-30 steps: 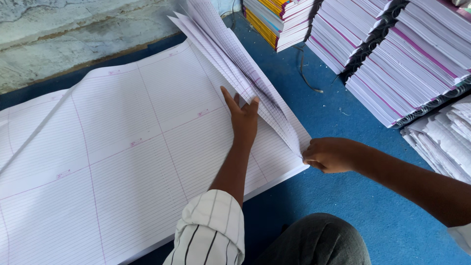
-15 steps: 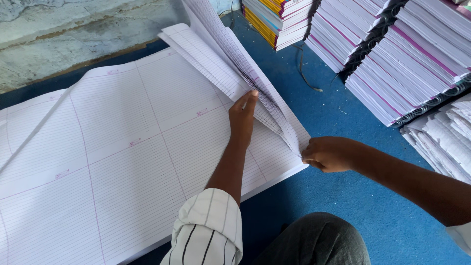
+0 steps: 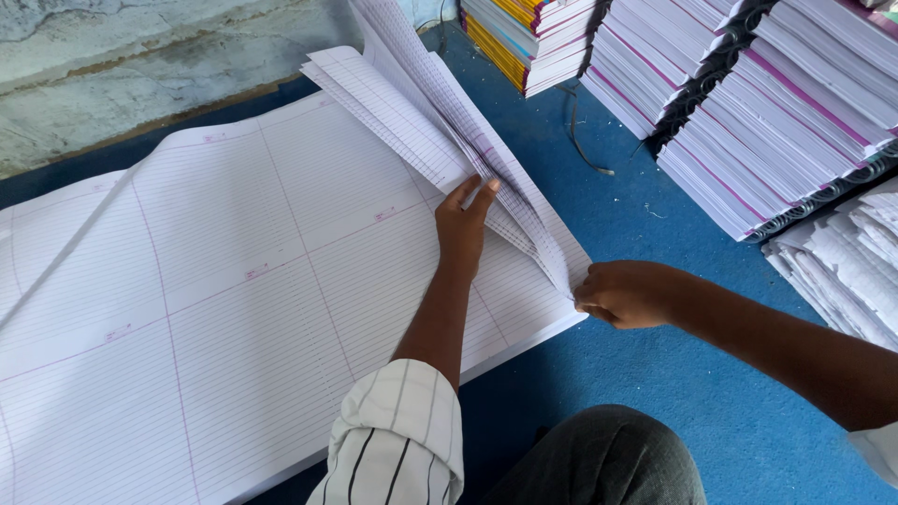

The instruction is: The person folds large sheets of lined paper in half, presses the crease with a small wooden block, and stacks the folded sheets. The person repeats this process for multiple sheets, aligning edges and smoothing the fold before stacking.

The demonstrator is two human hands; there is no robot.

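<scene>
A large pile of white ruled paper sheets [image 3: 215,281] with pink margin lines lies flat on a blue floor. At its right edge a bunch of sheets [image 3: 440,112] is lifted and fanned upward. My left hand [image 3: 463,224] rests flat with its fingertips slipped between the fanned sheets. My right hand [image 3: 631,293] pinches the near corner of the lifted sheets at the pile's right edge. A rolled striped sleeve covers my left upper arm.
Stacks of bound notebooks with pink and white edges [image 3: 786,112] stand at the right, a coloured stack [image 3: 524,37] at the top. Loose white paper bundles [image 3: 851,262] lie at far right. A pale wall [image 3: 140,65] runs along the back. My knee [image 3: 599,458] shows below.
My left hand has slid further under the fanned sheets, and a group of them has folded over to the left. My right hand stays at the corner.
</scene>
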